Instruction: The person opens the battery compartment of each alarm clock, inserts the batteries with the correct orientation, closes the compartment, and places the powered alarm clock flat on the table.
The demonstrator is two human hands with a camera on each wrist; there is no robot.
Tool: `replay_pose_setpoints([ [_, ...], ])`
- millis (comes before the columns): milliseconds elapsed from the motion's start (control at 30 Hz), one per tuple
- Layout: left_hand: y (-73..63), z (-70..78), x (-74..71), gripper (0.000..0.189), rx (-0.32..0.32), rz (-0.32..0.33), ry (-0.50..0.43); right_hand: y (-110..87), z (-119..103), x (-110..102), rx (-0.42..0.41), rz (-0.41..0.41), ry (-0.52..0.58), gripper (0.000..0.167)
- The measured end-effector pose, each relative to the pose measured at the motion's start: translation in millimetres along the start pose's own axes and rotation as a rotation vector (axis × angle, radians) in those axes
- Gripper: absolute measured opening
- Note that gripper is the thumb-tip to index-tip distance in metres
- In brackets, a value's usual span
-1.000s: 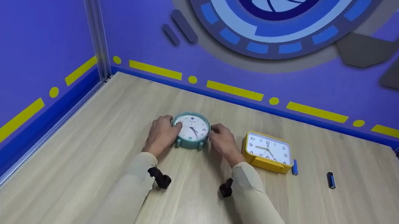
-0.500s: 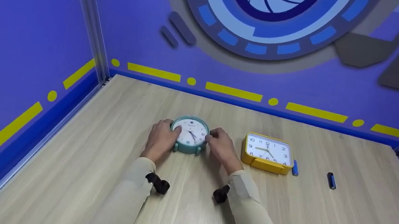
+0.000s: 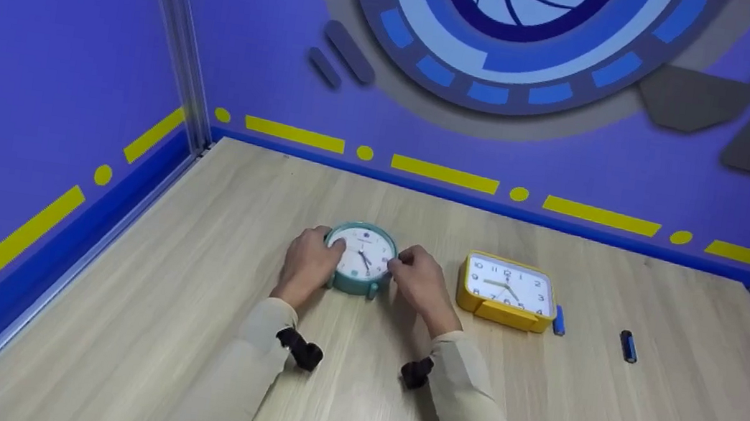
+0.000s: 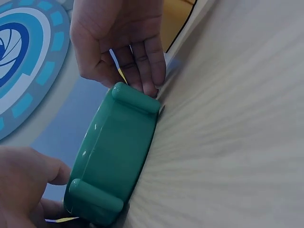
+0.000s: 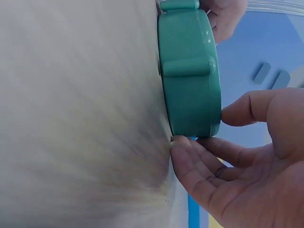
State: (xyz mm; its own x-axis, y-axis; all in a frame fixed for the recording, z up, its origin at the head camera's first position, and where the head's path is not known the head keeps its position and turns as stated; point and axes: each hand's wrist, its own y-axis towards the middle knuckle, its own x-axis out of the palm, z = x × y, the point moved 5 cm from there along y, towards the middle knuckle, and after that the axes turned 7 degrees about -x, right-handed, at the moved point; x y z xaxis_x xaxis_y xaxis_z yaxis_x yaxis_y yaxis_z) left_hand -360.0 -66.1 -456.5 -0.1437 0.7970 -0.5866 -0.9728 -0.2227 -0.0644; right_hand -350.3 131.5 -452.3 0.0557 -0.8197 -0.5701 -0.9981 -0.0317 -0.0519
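Note:
A round teal alarm clock [image 3: 357,282] lies face up on the table, its two stubby feet toward me. My left hand [image 3: 310,263] grips its left side, thumb over the rim onto the white face. On the other side my right hand [image 3: 422,282] pinches the edge, thumb at the front rim and fingers low against the casing. The right wrist view shows those right fingertips [image 5: 179,148] down at the table beside the teal casing [image 5: 190,102]. In the left wrist view both feet point at the camera. The clock's back is hidden.
Right of my right hand stands a yellow rectangular alarm clock [image 3: 505,291], tilted back. A blue battery [image 3: 560,320] lies against its right side, and a black-and-blue battery [image 3: 629,346] lies farther right. Blue-purple walls [image 3: 278,67] border the wooden table [image 3: 193,273].
The teal clock has come slightly toward me and turned a little between my hands. My right thumb has moved onto its front rim. The yellow clock and batteries stay put.

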Motion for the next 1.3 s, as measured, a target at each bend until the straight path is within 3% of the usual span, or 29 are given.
replay_pose_setpoints([
  [233,-0.6,1.4,-6.1,0.044,0.025,0.021,-0.099,-0.3,2,1,0.025,-0.004,0.016,0.037],
  [400,-0.5,0.7,-12.8,0.038,0.004,0.039,-0.154,-0.9,4,2,0.055,-0.009,0.073,0.037],
  [567,-1.1,-0.9,-17.1,0.036,-0.046,0.034,-0.218,-2.0,3,1,0.043,-0.012,0.059,0.039],
  [700,-2.3,-0.4,-19.1,0.034,-0.066,0.016,-0.282,-2.6,-2,-2,-0.007,0.003,-0.027,0.041],
  [967,-4.0,6.3,-23.7,0.03,-0.008,0.06,-0.317,-8.9,-20,-6,-0.151,0.09,-0.262,0.045],
  [1300,-8.4,16.9,-23.8,0.031,0.059,0.047,-0.299,-23.6,-47,4,-0.268,0.068,-0.315,0.053],
])
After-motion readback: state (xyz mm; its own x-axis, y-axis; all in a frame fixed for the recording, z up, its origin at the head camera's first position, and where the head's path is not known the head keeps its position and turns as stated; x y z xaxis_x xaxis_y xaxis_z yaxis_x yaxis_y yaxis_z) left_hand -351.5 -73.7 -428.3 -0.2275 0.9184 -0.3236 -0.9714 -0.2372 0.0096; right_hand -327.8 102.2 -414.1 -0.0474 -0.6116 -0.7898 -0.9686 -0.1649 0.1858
